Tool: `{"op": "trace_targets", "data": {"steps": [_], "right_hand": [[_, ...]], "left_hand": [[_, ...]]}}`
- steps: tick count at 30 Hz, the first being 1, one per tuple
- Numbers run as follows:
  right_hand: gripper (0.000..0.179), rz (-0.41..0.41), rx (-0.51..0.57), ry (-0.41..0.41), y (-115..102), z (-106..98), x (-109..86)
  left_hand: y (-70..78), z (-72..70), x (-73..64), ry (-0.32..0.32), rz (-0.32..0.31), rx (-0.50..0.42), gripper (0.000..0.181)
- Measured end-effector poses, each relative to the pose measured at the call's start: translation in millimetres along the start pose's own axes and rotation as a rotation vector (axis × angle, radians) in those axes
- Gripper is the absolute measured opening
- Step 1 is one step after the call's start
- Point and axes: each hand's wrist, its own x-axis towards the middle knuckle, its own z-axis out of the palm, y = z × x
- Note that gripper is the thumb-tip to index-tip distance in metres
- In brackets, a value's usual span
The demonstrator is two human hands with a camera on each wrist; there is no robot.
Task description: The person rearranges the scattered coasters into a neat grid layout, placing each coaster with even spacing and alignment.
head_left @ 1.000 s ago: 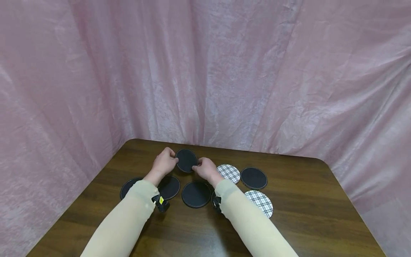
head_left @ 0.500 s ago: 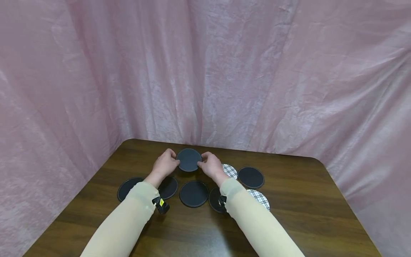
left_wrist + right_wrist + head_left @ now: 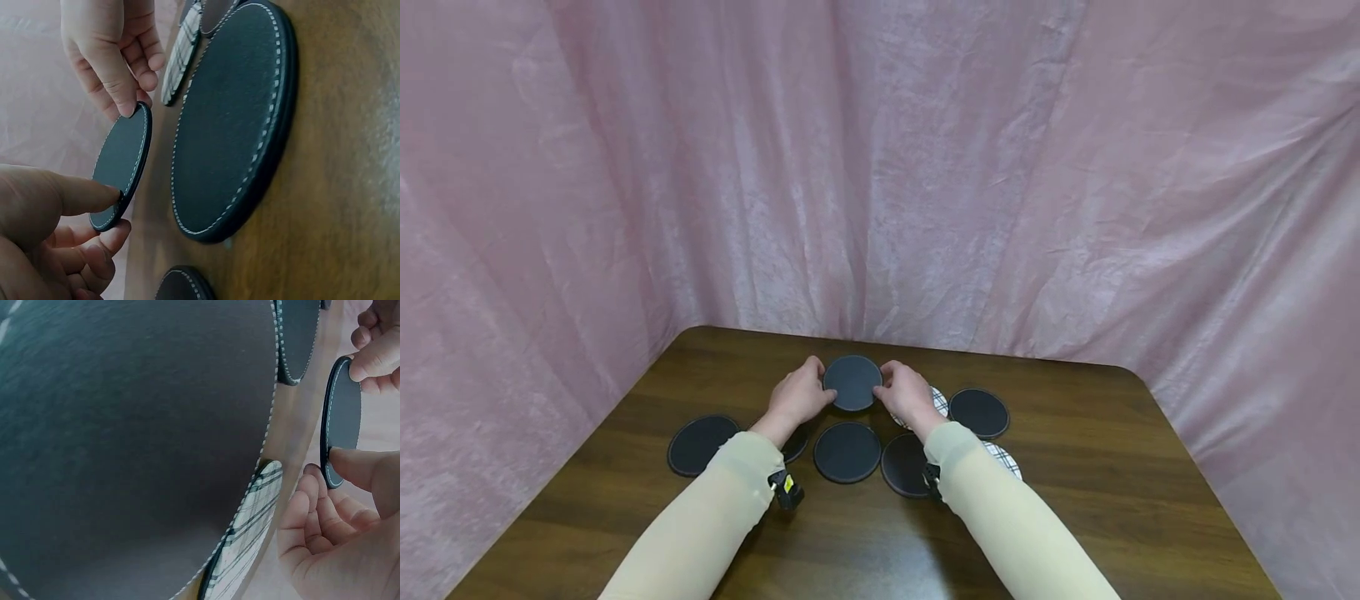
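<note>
A round black coaster [image 3: 853,383] with pale stitching round its edge is held between both hands above the far part of the table. My left hand [image 3: 799,395] pinches its left edge, thumb on the black face and fingers beneath. At the opposite edge my right hand [image 3: 910,395] pinches it the same way. The left wrist view shows the held coaster [image 3: 122,156] tilted and clear of the wood. Just nearer than the hands lies another black coaster [image 3: 847,452]. A plaid coaster [image 3: 940,402] is partly hidden behind the right hand.
More black coasters lie on the brown wooden table [image 3: 1075,467]: one at left [image 3: 702,445], one by the right wrist [image 3: 904,465], one at right [image 3: 979,413]. The right sleeve partly covers a plaid coaster [image 3: 1003,458]. A pink curtain [image 3: 880,167] hangs behind.
Both hands have carried the coaster slightly to the right and, lately, a little nearer. Its face has tilted and looks lighter. The right hand has shifted right, covering more of the plaid coaster.
</note>
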Motion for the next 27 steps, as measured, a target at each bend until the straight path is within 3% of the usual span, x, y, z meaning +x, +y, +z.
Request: {"op": "trace_targets", "data": {"steps": [3, 9, 11, 17, 27], "right_hand": [[0.042, 0.006, -0.012, -0.023, 2.3, 0.7, -0.4], [0.042, 0.011, -0.037, -0.054, 8.5, 3.8, 0.0], [0.041, 0.011, -0.045, -0.052, 9.9, 4.3, -0.3], [0.04, -0.013, -0.098, -0.061, 11.4, 4.6, -2.6], [0.043, -0.013, -0.091, -0.106, 10.1, -0.1, -4.9]], "left_hand": [[-8.1, 8.3, 8.1, -0.016, -0.005, 0.001, 0.042], [-54.7, 51.3, 50.0, -0.029, 0.018, 0.053, 0.052], [-63.5, 61.0, 58.3, -0.045, 0.011, 0.063, 0.057], [-66.0, 71.4, 61.1, -0.05, -0.013, 0.097, 0.06], [-55.3, 67.3, 53.3, -0.064, -0.001, 0.128, 0.058]]}}
